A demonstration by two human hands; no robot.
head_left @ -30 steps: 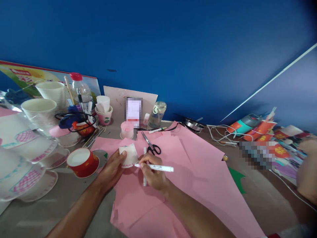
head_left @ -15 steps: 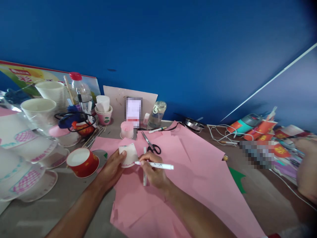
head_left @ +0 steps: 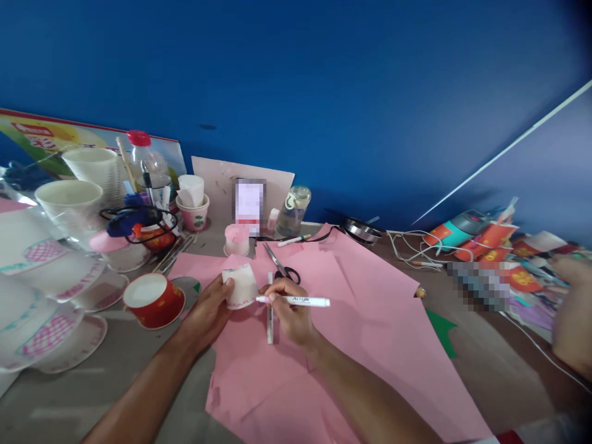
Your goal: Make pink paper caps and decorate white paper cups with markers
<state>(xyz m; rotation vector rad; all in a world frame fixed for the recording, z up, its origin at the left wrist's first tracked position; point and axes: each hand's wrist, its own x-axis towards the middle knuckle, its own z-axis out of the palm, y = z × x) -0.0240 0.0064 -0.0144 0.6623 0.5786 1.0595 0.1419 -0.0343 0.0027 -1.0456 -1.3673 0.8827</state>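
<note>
My left hand (head_left: 210, 311) grips a small white paper cup (head_left: 243, 285) by its left side, thumb on the front. Pink marks run along the cup's lower edge. Pinched in my right hand (head_left: 289, 308) is a white acrylic marker (head_left: 309, 301), its tip at the right end of those marks; I cannot tell whether it touches. Beneath both hands lie overlapping sheets of pink paper (head_left: 370, 345). Another white marker (head_left: 270, 330) rests on the paper under my right hand. Black-handled scissors (head_left: 289, 273) lie just beyond, blades pointing away.
A red paper bowl (head_left: 155, 311) stands left of my left hand, near decorated white cups (head_left: 50, 333) and stacked cups (head_left: 69, 197). Behind are a blurred phone (head_left: 250, 203) and a water bottle (head_left: 296, 206). At right lie a white cable (head_left: 531, 345) and another person's arm (head_left: 573, 320).
The marker tip has moved slightly right along the cup's lower edge, and the marker lies flatter. The cup is turned a little in my left hand. The whole view has shifted slightly.
</note>
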